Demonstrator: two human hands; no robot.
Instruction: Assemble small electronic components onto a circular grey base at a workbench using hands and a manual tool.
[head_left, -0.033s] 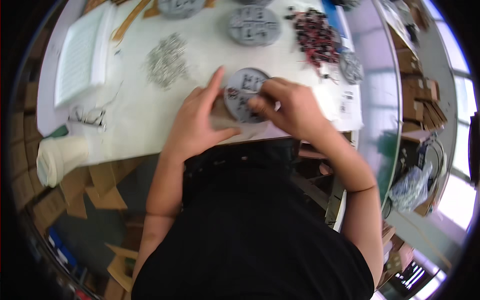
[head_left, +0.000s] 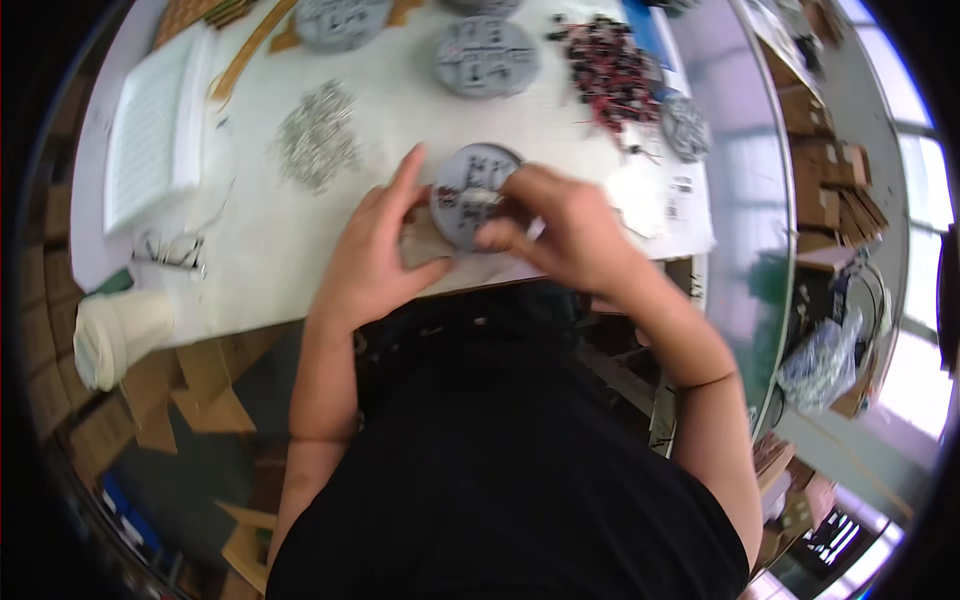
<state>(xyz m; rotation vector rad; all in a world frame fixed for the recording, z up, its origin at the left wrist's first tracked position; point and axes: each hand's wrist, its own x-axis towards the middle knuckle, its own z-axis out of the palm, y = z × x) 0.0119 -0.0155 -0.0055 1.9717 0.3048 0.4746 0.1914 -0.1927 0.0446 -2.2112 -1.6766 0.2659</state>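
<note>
A round grey disc with dark markings lies near the front edge of the white table. My right hand is over its right side, thumb and fingers bent together in a pinch; whatever is between the fingertips is too blurred to name. On the other side of the disc is my left hand, its fingers stretched out and its thumb apart, with nothing in it. Small reddish bits show at the disc's left part, close to my left fingertips.
Beyond the disc are a pile of thin silvery pieces, a heap of red and black wired parts and more round grey discs. A white tray, eyeglasses and a pale cylindrical container stand or lie leftward.
The whole view has shifted slightly, so the table's things sit a little farther left. Both hands stay around the disc in nearly the same pose.
</note>
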